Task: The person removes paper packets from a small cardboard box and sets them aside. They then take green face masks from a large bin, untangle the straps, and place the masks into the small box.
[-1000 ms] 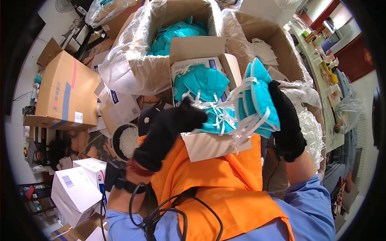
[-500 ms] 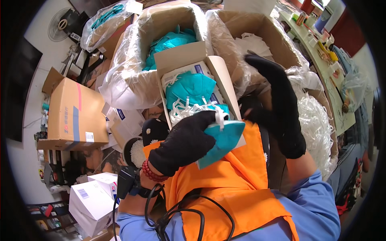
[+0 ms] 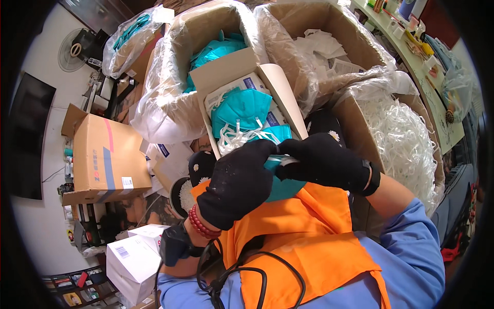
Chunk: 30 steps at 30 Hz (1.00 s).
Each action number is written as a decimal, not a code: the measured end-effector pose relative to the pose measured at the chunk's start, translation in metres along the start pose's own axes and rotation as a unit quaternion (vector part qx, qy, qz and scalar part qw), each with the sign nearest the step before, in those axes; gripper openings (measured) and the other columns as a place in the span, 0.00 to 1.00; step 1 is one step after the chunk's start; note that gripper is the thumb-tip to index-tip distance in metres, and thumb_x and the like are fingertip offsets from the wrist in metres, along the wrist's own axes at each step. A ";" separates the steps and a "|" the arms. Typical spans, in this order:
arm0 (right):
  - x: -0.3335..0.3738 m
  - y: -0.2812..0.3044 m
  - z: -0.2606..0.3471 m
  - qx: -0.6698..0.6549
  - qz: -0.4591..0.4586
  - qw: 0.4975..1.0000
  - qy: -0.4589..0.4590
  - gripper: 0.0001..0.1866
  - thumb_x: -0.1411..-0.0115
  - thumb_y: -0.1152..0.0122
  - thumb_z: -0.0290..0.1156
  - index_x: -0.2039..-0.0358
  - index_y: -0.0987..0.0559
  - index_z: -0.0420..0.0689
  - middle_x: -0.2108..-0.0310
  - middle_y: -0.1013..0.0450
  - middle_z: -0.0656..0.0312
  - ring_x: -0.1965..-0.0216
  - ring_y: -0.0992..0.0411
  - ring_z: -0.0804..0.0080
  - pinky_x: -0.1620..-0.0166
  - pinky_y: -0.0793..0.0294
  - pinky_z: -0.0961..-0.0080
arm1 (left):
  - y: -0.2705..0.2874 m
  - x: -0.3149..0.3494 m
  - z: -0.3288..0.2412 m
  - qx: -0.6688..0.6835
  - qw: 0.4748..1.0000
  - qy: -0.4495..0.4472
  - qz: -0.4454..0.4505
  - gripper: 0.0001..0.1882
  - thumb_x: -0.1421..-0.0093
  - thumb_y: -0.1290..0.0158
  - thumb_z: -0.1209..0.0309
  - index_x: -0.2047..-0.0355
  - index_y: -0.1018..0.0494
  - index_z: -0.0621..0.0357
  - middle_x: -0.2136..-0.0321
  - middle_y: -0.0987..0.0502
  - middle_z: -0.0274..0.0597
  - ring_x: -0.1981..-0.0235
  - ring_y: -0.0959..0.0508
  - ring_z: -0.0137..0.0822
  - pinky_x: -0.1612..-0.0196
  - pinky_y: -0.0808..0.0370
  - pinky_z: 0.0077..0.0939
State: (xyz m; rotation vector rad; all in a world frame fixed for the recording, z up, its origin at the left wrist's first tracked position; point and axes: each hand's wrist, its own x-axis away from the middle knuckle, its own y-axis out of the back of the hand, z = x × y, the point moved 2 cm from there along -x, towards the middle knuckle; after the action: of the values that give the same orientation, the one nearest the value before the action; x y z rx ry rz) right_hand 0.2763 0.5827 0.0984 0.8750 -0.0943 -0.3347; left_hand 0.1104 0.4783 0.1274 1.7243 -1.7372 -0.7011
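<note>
Over my lap, my left hand (image 3: pixel 239 172) in a black glove grips a teal face mask (image 3: pixel 284 190) by its upper edge. My right hand (image 3: pixel 329 164), gloved too, pinches the same mask beside the left fingertips, at its white strap. Both hands cover much of the mask. Just beyond them, an open carton (image 3: pixel 285 95) leans on my lap. Inside it lie more teal masks (image 3: pixel 242 110) with tangled white straps and some white printed packets (image 3: pixel 250 84).
Plastic-lined boxes stand ahead: one with teal masks (image 3: pixel 218 51), one with white packets (image 3: pixel 323 49), and one at right heaped with white straps (image 3: pixel 399 139). A brown carton (image 3: pixel 110 154) and a white box (image 3: pixel 131 265) sit left. A black cable (image 3: pixel 262 257) crosses my apron.
My right hand, raised and open over the boxes at right before, has come down and in to the mask. My left hand keeps its hold. The view has shifted slightly.
</note>
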 end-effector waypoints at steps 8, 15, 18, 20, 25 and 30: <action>-0.003 0.008 0.009 -0.019 -0.148 0.988 -0.043 0.16 0.41 0.34 0.45 0.58 0.21 0.49 0.76 0.24 0.54 0.73 0.22 0.53 0.69 0.25 0.61 | -0.019 -0.015 -0.001 -0.139 0.961 -0.053 -0.231 0.09 0.37 0.45 0.66 0.73 0.27 0.54 0.76 0.24 0.47 0.73 0.22 0.52 0.72 0.27 0.42; 0.012 0.000 0.007 0.090 -0.105 0.990 0.022 0.04 0.43 0.38 0.33 0.66 0.20 0.53 0.70 0.23 0.60 0.70 0.22 0.59 0.69 0.24 0.67 | 0.008 -0.021 0.038 -0.177 0.960 -0.035 -0.214 0.16 0.32 0.49 0.62 0.76 0.26 0.55 0.78 0.24 0.48 0.75 0.22 0.52 0.73 0.26 0.40; -0.007 -0.018 0.005 -0.152 -0.243 0.950 0.121 0.06 0.39 0.39 0.25 0.62 0.22 0.48 0.64 0.23 0.59 0.62 0.21 0.66 0.61 0.23 0.72 | 0.001 -0.036 0.045 -0.057 0.975 -0.059 -0.204 0.15 0.33 0.48 0.62 0.71 0.23 0.58 0.75 0.22 0.53 0.73 0.22 0.55 0.70 0.25 0.41; -0.027 -0.019 0.022 -0.341 -0.304 0.857 0.237 0.05 0.35 0.42 0.21 0.58 0.24 0.42 0.62 0.24 0.59 0.57 0.23 0.73 0.52 0.24 0.74 | 0.005 -0.036 0.048 0.000 0.979 -0.065 -0.194 0.14 0.33 0.47 0.62 0.68 0.22 0.61 0.73 0.21 0.55 0.72 0.21 0.56 0.69 0.25 0.41; -0.045 -0.018 0.055 -0.499 -0.174 0.842 0.108 0.05 0.32 0.45 0.24 0.59 0.25 0.36 0.64 0.24 0.65 0.59 0.27 0.81 0.57 0.24 0.77 | 0.005 -0.045 0.074 0.116 0.961 -0.146 -0.202 0.16 0.37 0.45 0.69 0.54 0.25 0.69 0.68 0.21 0.56 0.69 0.21 0.53 0.64 0.24 0.38; -0.036 -0.019 0.084 -0.269 -0.263 0.916 0.136 0.04 0.36 0.41 0.25 0.66 0.21 0.38 0.72 0.25 0.52 0.71 0.26 0.54 0.67 0.28 0.70 | 0.015 -0.053 0.059 -0.276 0.892 -0.214 -0.288 0.09 0.37 0.46 0.73 0.60 0.25 0.66 0.78 0.28 0.54 0.75 0.25 0.55 0.73 0.31 0.44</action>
State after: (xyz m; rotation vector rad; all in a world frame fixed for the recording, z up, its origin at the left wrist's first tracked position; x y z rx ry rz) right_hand 0.2191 0.5217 0.1395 0.3737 0.4859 -0.6993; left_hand 0.0573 0.5298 0.0954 1.7333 -1.0627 -1.7604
